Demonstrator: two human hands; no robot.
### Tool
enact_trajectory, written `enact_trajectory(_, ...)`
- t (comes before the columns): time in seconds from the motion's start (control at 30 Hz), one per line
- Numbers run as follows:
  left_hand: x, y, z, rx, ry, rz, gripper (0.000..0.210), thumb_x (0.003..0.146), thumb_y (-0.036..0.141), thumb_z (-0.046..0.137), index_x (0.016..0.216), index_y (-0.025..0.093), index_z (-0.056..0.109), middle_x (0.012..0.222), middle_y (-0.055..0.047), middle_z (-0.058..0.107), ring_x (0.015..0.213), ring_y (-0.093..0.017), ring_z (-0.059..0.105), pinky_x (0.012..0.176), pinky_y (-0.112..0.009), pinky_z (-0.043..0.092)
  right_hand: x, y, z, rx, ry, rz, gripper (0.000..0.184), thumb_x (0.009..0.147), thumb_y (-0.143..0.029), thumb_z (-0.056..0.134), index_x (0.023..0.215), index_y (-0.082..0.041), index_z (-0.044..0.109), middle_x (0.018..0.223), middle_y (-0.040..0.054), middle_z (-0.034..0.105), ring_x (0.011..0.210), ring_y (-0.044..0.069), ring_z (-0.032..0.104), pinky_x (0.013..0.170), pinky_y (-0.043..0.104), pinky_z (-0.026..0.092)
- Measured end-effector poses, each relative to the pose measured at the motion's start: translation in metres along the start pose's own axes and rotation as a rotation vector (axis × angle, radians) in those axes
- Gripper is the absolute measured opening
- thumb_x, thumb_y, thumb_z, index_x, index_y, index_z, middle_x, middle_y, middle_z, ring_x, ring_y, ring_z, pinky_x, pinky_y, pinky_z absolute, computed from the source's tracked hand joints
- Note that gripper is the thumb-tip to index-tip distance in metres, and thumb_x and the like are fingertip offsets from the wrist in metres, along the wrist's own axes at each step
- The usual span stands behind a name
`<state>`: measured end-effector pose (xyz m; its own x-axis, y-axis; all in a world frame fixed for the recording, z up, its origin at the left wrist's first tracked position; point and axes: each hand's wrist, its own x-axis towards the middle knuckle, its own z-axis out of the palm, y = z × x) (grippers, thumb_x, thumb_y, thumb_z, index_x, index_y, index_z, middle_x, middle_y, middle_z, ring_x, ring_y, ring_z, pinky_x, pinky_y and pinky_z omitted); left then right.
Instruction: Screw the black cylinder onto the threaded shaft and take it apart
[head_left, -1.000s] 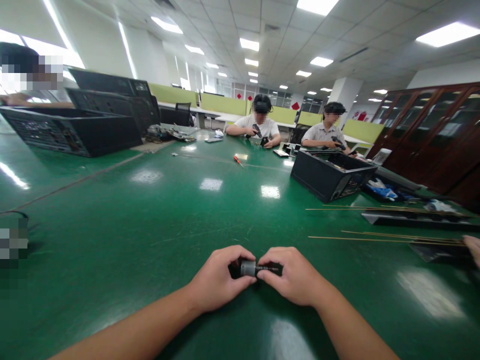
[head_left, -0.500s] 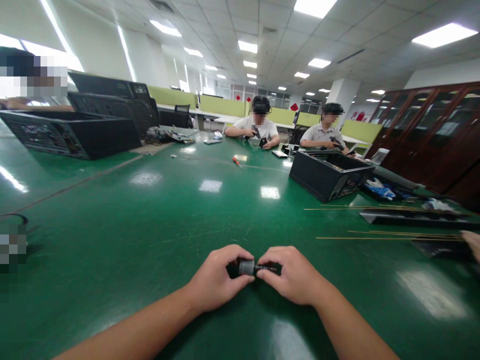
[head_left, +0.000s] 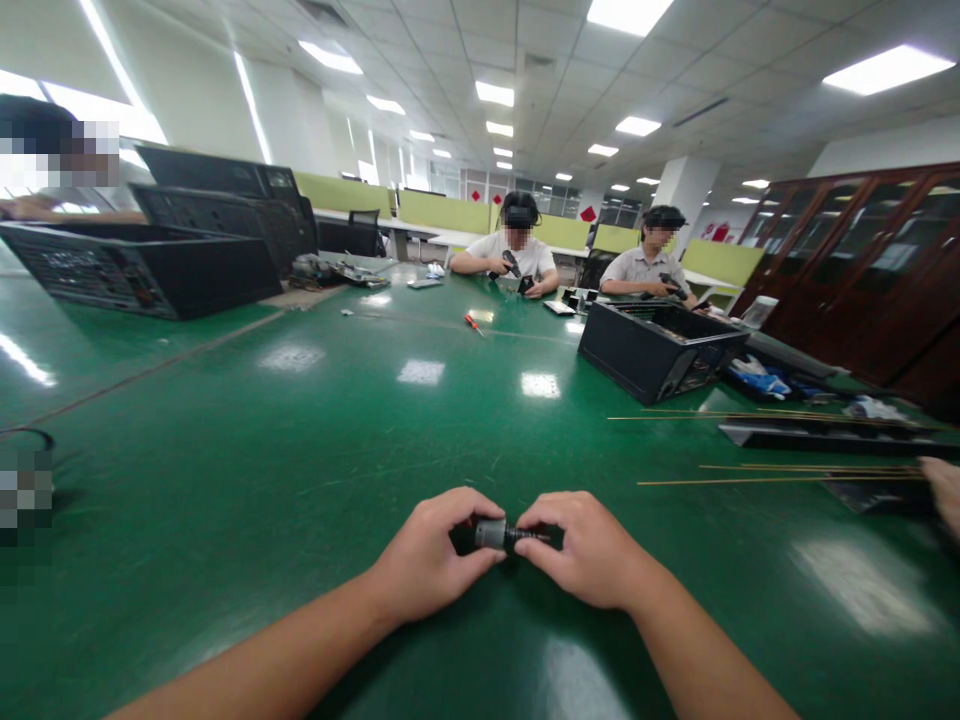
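Low in the middle of the head view, both my hands hold a small grey metal cylinder [head_left: 491, 533] with a thin, ridged dark shaft [head_left: 531, 536] in line with it. My left hand [head_left: 427, 550] is closed around the cylinder, thumb and fingertips on its sides. My right hand [head_left: 592, 548] pinches the shaft between thumb and fingers. A short black section shows between cylinder and shaft; I cannot tell whether they are joined. My palms hide the outer ends. The pieces lie level, just over the green table [head_left: 420, 430].
An orange-handled screwdriver [head_left: 473, 323] lies farther back. Black computer cases [head_left: 652, 345] stand right and left. Thin brass-coloured rods [head_left: 750, 480] reach in from the right, by another person's hand [head_left: 943, 488]. Two people [head_left: 517, 245] work across the table, another at the far left.
My left hand and the cylinder have shifted slightly left, so more of the black section shows beside the shaft. My right hand is nearly still. The near rods moved a little.
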<state>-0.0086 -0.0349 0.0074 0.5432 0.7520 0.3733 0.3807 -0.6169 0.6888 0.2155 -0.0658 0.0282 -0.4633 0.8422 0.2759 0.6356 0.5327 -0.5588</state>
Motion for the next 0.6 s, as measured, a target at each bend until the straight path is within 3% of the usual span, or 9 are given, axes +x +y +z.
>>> enact_trajectory(0.6, 0.0008, -0.0003, -0.0014, 0.001, 0.027, 0.002, 0.024, 0.076, 0.02, 0.073, 0.099, 0.021, 0.066, 0.092, -0.001, 0.069, 0.084, -0.016, 0.064, 0.077, -0.03, 0.05, -0.0018, 0.0022, -0.0034, 0.004, 0.014, 0.012, 0.007, 0.086, -0.023, 0.067, 0.091, -0.021, 0.072, 0.084, 0.0004, 0.071, 0.079, 0.016, 0.064, 0.073, 0.027, 0.044)
